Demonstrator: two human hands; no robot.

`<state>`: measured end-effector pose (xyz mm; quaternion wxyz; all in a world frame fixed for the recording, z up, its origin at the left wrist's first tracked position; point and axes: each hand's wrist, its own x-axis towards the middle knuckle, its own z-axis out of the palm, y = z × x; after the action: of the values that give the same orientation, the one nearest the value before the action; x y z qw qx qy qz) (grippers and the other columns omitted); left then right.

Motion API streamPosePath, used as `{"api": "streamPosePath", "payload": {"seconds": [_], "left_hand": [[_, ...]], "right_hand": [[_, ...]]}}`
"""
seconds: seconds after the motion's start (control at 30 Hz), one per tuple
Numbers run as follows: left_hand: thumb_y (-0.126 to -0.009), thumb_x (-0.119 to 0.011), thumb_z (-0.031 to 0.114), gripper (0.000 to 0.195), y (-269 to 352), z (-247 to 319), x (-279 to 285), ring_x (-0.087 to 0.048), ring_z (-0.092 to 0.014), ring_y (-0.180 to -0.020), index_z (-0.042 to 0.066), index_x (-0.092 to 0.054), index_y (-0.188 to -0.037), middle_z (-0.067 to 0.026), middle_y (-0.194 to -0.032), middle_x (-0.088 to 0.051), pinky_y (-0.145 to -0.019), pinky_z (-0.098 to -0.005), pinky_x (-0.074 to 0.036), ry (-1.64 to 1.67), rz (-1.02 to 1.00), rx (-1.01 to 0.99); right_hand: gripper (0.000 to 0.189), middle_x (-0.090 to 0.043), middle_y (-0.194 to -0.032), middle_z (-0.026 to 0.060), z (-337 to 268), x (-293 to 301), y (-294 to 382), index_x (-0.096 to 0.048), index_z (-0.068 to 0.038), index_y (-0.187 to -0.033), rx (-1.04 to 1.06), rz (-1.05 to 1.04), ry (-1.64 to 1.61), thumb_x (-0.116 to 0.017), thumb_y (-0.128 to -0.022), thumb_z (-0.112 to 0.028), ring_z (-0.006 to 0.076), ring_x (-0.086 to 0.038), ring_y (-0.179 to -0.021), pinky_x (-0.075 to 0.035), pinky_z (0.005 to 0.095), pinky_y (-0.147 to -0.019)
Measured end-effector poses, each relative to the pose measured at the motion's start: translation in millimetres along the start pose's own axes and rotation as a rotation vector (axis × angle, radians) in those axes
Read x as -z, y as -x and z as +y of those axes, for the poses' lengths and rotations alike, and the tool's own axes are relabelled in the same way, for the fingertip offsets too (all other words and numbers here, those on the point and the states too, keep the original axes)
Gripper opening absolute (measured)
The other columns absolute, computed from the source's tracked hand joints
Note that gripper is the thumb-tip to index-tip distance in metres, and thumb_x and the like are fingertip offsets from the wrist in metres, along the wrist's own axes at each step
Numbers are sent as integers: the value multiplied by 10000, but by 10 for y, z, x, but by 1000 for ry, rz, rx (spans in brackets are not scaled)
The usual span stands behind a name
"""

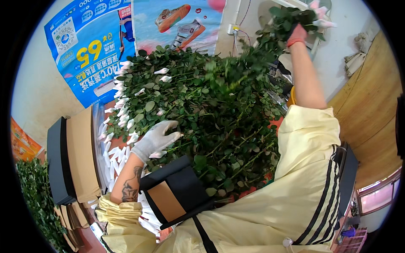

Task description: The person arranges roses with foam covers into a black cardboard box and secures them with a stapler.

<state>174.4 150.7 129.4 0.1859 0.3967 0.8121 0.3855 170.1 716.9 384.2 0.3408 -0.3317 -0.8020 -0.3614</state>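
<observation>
A large pile of leafy rose stems (202, 104) lies before me, with buds in white sleeves (121, 102) along its left side. My left hand (158, 139), in a pale knitted glove, reaches over the pile's lower left with thumb and fingers apart, holding nothing. Just below it lies one sleeved bud (157, 154). Stretched out to the upper right, my right hand (297, 34) wears a pink and dark glove and is closed around a bunch of roses (281, 20) with pinkish-white sleeved heads. Against my front rests a black folded sheet with a brown panel (167, 201).
Stacks of black sheets (57, 161) and brown cardboard (83, 155) stand at the left, beside loose white sleeves (115, 161). More leafy stems (34, 202) are at the lower left. Posters (91, 53) hang on the wall behind. A yellow container (291, 96) stands under my right arm.
</observation>
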Motion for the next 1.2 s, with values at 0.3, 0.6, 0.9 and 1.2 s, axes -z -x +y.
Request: {"api": "streamPosePath", "payload": {"seconds": [0.3,0.6,0.9,1.2], "left_hand": [[-831,-609,210,434,672,-281,258,-573,-247,-1062,-27,-539,-1187,-173,-1133,-593,-920,-337,-438,4,218,53],[-877,-524,50,462,1057,-29,488,-480,-211,-1201,-59,-410,-1311,-155,-1271,-514,-1020,-327,-360,431,461,-159],[-465,-883,270,1378,1066,1722,354,-138,-352,-1387,-20,49,-1437,-246,-1487,-74,-1124,-441,-165,45,798,-859],[-568,-776,-16,1204,1143,2332,258,-413,-304,-1234,89,21,-1464,-216,-1365,-343,-1028,-424,-335,473,859,-1107]], "right_hand": [[444,-508,-1271,102,1219,605,-567,-515,-81,-1229,152,623,-2192,-413,-930,-393,262,-468,-1172,-333,412,-1013],[523,-456,-1341,94,1121,1196,140,-402,-60,-1336,520,-17,-2696,-350,-960,-419,254,-423,-1229,-296,394,-1068],[406,-563,-1188,154,-1087,3340,1853,-464,21,-1261,215,-1335,-2788,-490,-932,-216,250,-613,-989,-504,358,-919],[426,-571,-1160,152,-1431,3684,2178,-482,11,-1230,477,-1094,-2527,-528,-879,-225,262,-609,-987,-499,363,-905]]}}
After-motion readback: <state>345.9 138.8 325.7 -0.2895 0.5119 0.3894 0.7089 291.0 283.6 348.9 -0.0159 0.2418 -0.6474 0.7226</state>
